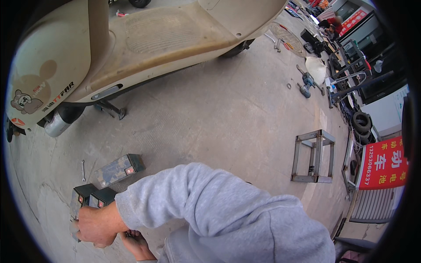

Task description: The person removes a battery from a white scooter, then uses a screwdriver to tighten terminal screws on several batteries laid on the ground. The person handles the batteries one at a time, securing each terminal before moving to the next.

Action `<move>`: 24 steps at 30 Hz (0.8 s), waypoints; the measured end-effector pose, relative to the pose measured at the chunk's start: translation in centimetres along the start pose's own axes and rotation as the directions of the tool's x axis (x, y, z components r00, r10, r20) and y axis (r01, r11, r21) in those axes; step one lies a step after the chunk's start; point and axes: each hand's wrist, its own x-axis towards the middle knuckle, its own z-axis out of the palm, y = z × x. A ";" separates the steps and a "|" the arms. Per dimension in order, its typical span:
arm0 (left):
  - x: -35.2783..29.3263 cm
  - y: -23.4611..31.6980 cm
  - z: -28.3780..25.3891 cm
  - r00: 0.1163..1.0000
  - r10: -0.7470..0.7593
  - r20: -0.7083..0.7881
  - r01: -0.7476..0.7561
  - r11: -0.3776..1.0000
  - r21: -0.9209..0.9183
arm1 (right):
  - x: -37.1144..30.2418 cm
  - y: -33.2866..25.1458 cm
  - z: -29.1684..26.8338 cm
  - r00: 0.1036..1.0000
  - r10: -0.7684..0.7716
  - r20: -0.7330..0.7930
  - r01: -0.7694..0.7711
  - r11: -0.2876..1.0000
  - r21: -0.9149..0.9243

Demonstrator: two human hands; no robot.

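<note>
Your right hand (97,225): fingers' hold hidden, cannot tell
Left hand (135,243): fingers curled, contents unclear
Battery (113,172): beyond your fingers, long axis slanting away rightward

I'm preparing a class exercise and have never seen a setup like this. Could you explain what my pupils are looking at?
There is no robot here: these are a person's bare hands, seen from a fisheye camera worn on the head, looking down. That lens bends straight edges and leaves the dark rim.

The right arm, in a grey sleeve, crosses toward the left. Its right hand is beside dark battery-like blocks; the left hand shows partly below it. Whether either hand holds anything is unclear.

A wrench lies on the ground near the blocks. A cream scooter stands beyond; to the right are a metal frame and a power drill.
</note>
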 end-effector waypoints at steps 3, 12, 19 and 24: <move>-0.2 0.0 0.5 0.998 0.031 -0.059 -0.030 0.999 0.010 | 0.0 -0.2 -0.2 0.997 -0.076 0.030 0.077 0.996 -0.036; -1.8 0.5 2.3 0.964 0.259 -0.061 -0.252 0.961 0.111 | 0.1 -0.6 0.1 0.998 -0.052 -0.035 0.049 0.995 -0.082; -3.1 0.6 2.9 0.823 0.545 0.158 -0.566 0.764 0.310 | 0.4 -0.3 -0.4 0.993 -0.074 0.088 0.069 0.996 0.064; -1.5 1.0 1.3 0.739 0.642 0.206 -0.654 0.609 0.449 | -0.3 -1.2 -0.6 1.000 0.016 0.008 -0.016 1.000 0.003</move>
